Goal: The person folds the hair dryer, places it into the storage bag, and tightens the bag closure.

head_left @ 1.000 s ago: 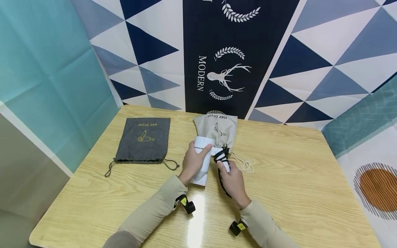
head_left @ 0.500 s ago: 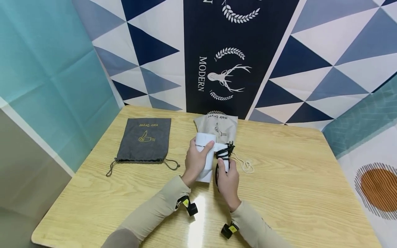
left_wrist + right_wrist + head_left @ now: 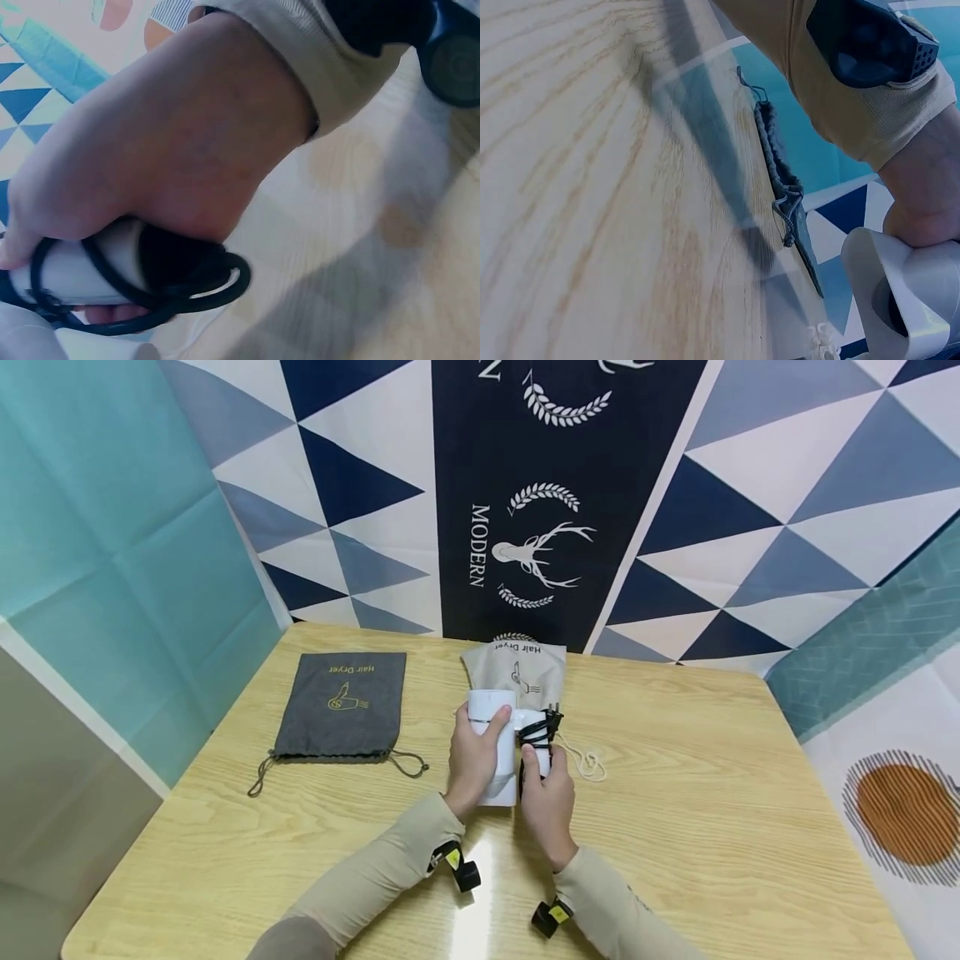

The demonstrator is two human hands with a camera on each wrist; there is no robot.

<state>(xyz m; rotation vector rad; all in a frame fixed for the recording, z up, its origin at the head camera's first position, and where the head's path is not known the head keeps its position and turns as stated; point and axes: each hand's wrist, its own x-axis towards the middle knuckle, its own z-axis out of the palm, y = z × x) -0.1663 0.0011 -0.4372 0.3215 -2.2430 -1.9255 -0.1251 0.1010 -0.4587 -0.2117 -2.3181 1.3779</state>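
Both hands hold a white hair dryer [image 3: 491,703] over the middle of the table. My left hand [image 3: 471,762] grips its barrel, thumb across the top. In the right wrist view, the dryer's flat nozzle [image 3: 874,289] points out from below the left hand [image 3: 926,187]. My right hand [image 3: 549,806] grips the handle, which the left wrist view shows as a white handle [image 3: 64,270] wound with black cord [image 3: 217,289]. The plug [image 3: 555,714] sticks up at the handle's far end. Just behind lies a beige drawstring bag [image 3: 517,670] printed "Hair Dryer", partly covered by the dryer.
A dark grey drawstring bag [image 3: 341,706] with a hair dryer print lies flat on the left of the wooden table [image 3: 690,810]. The beige bag's white string [image 3: 592,766] trails to the right. A patterned cloth wall [image 3: 375,452] rises along the back edge.
The hair dryer has turned a little, its barrel now straighter to the table. My right hand has swung slightly left, and the hanging cord loop is mostly hidden. The head view has shifted slightly.
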